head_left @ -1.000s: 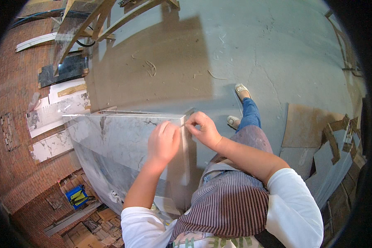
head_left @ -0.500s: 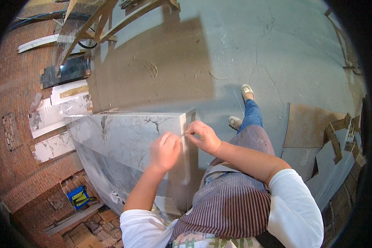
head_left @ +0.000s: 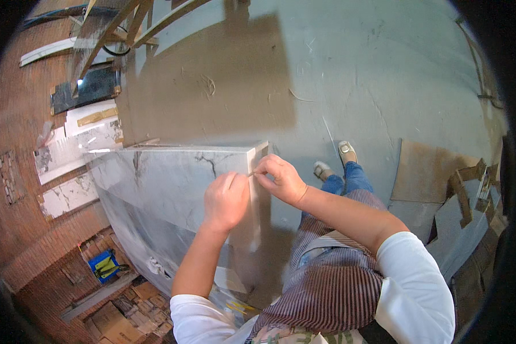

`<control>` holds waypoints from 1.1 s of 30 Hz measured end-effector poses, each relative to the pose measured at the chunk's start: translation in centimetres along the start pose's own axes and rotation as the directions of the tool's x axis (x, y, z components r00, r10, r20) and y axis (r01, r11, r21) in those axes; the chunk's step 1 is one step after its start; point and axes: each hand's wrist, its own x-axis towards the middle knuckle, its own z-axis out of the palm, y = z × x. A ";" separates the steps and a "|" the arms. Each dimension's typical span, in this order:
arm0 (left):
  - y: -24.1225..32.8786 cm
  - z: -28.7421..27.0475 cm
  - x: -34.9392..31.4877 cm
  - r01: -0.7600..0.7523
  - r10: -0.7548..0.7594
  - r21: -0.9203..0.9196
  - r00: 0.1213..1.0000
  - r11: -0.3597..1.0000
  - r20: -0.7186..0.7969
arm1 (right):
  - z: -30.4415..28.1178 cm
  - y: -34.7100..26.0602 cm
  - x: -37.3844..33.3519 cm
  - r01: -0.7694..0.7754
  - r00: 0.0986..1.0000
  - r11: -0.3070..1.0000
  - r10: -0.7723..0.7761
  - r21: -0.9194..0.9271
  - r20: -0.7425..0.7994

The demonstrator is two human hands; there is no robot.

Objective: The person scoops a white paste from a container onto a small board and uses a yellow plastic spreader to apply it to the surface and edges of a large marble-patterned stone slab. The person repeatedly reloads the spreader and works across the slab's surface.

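Note:
White marble-patterned panels with dark grey veins [head_left: 172,166] form a large box-like piece beside me, partly covered by clear film. At its far right corner my two hands meet. My right hand [head_left: 279,179] is closed in a fingertip pinch just above the corner edge. My left hand [head_left: 227,200] is closed too, its fingers curled toward the right fingertips. A small, thin bit seems to lie between them, too small to name. The panel's white edge [head_left: 250,163] runs just under the fingers.
Flat brown cardboard [head_left: 421,172] lies on the floor at right, near stacked grey boards [head_left: 461,229]. Marble-patterned offcuts [head_left: 77,150] and a dark panel [head_left: 86,89] stand along the brick surface [head_left: 11,120] at left. A wooden frame [head_left: 106,43] rises at the far left. A blue tray [head_left: 103,266] is lower left.
My feet have shifted closer together. Both hands stay at the corner, the left slightly higher in view and less blurred. The scene has moved a little to the left and up.

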 end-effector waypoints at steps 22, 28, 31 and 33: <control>2.3 1.9 -16.5 -0.182 0.176 0.051 0.978 0.982 0.111 | 6.3 -0.8 -14.9 0.144 0.983 0.987 -0.151 0.072 0.100; 2.7 2.9 -19.9 -0.186 0.175 0.064 0.973 0.980 0.149 | 7.4 -0.7 -17.7 0.174 0.972 0.984 -0.177 0.035 0.153; 2.8 3.1 -22.1 -0.130 0.109 0.088 0.971 0.988 0.214 | 7.5 -0.8 -19.1 0.127 0.960 0.992 -0.129 0.024 0.248; 3.3 2.8 -23.3 -0.086 0.064 0.082 0.970 0.993 0.236 | 6.9 -2.2 -19.9 0.061 0.962 0.995 -0.079 0.076 0.260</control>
